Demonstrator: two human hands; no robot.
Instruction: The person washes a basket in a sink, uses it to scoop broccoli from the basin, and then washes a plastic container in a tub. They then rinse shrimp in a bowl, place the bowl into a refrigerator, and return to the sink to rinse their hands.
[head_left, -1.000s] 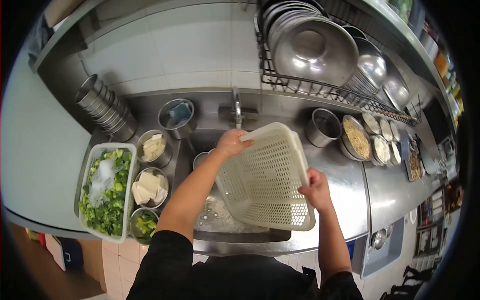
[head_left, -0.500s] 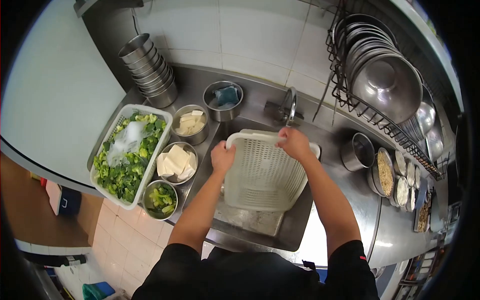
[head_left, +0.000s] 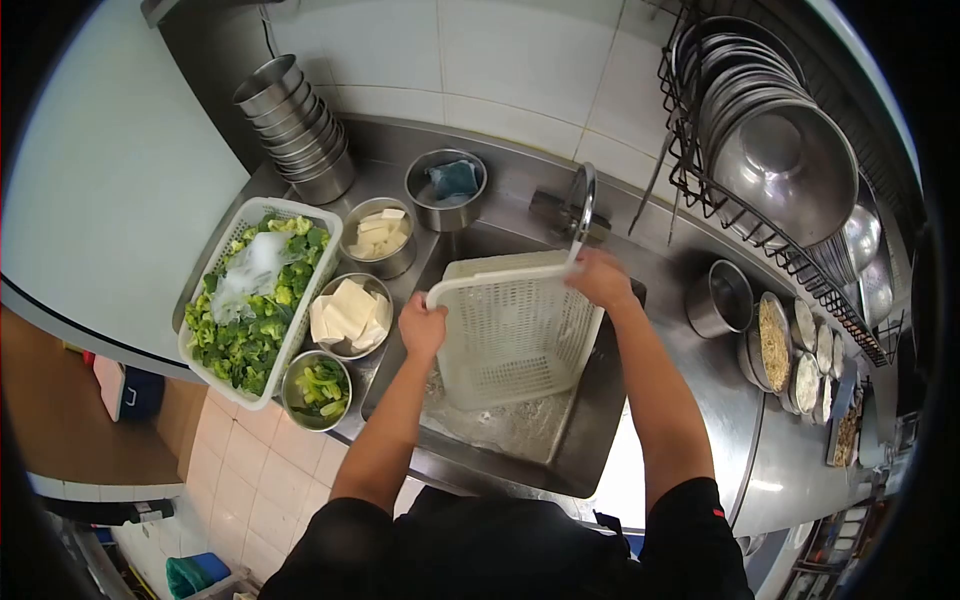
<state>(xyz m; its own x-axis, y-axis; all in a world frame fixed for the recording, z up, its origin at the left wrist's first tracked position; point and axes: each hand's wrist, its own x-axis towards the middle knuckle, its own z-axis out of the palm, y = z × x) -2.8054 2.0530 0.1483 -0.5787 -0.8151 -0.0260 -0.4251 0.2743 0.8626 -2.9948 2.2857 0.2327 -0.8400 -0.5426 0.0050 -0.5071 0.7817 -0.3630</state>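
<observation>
A white perforated plastic basket (head_left: 515, 340) is tilted over the steel sink (head_left: 590, 440), beneath the curved faucet (head_left: 584, 200). My left hand (head_left: 423, 325) grips its upper left corner, fingers closed round the rim. At the upper right, my right hand (head_left: 600, 278) is closed on the rim just below the spout. Part of another pale rim shows behind the basket's top edge; whether it is a second basket I cannot tell. Water lies on the sink bottom.
Left of the sink are a basket of broccoli (head_left: 240, 345), bowls of white blocks (head_left: 350, 312) and greens (head_left: 320, 388), and stacked steel pots (head_left: 300, 130). A dish rack (head_left: 740, 215) hangs at the right above a steel pot (head_left: 719, 298).
Both hands have shifted the basket slightly left, and it is tilted more steeply. More of the sink's right side and bottom shows.
</observation>
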